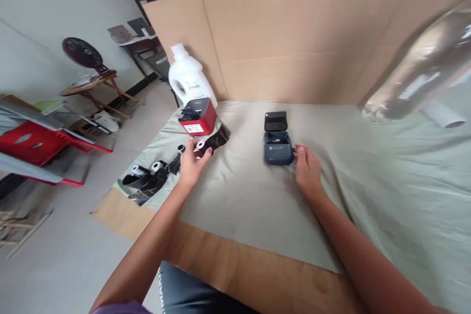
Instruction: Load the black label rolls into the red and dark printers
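My left hand (192,163) reaches to the left side of the cloth, thumb and fingers closed around a small white-ended roll (200,145) with a glossy black strip (219,138) trailing off it to the right. My right hand (307,170) is at the right side of a small dark blue portable printer (278,153), fingertips gripping its edge. The printer's lid (275,121) stands open, tipped back away from me. Just behind my left hand sits a red and black box-shaped device (199,117) with a white label.
More rolls with black strips (149,179) lie at the cloth's left edge. A white jug (189,76) stands behind the red device. Cardboard (294,44) walls off the back. A plastic-wrapped roll (423,66) leans at the right. Wrinkled grey-green cloth (235,196) covers the table.
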Available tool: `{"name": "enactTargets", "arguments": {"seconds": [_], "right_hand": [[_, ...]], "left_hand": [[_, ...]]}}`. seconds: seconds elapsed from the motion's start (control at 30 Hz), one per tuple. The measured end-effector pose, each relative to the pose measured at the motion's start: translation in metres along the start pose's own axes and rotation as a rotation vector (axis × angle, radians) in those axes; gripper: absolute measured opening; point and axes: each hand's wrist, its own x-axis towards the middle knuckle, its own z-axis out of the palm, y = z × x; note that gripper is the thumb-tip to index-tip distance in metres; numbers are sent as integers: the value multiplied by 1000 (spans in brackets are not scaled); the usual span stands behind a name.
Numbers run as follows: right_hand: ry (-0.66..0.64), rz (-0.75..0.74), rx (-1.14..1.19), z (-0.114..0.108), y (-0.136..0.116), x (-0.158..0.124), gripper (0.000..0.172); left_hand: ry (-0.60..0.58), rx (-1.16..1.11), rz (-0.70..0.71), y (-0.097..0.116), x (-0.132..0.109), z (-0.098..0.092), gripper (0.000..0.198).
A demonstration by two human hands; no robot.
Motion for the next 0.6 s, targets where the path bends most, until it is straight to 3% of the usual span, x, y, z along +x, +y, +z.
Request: {"name": "enactTargets", "arguments": {"seconds": [0.13, 0.23, 0.37, 0.43, 0.6], "right_hand": [[16, -4, 3, 2, 2, 2, 51], [23, -9, 1, 2, 0, 2, 49], [23, 20, -15, 0, -7, 0, 48], [27, 32, -16, -1, -10, -1, 48], [37, 23, 1, -3, -15, -3, 46]], "left_hand": [[-14, 249, -94, -32, -36, -25, 32], [-93, 266, -95, -44, -46, -21, 38], [-92, 213, -16, -46, -49, -23, 63], [-63, 208, 22, -46, -52, -34, 67], [135, 328, 22, -56, -50, -79, 45]]}}
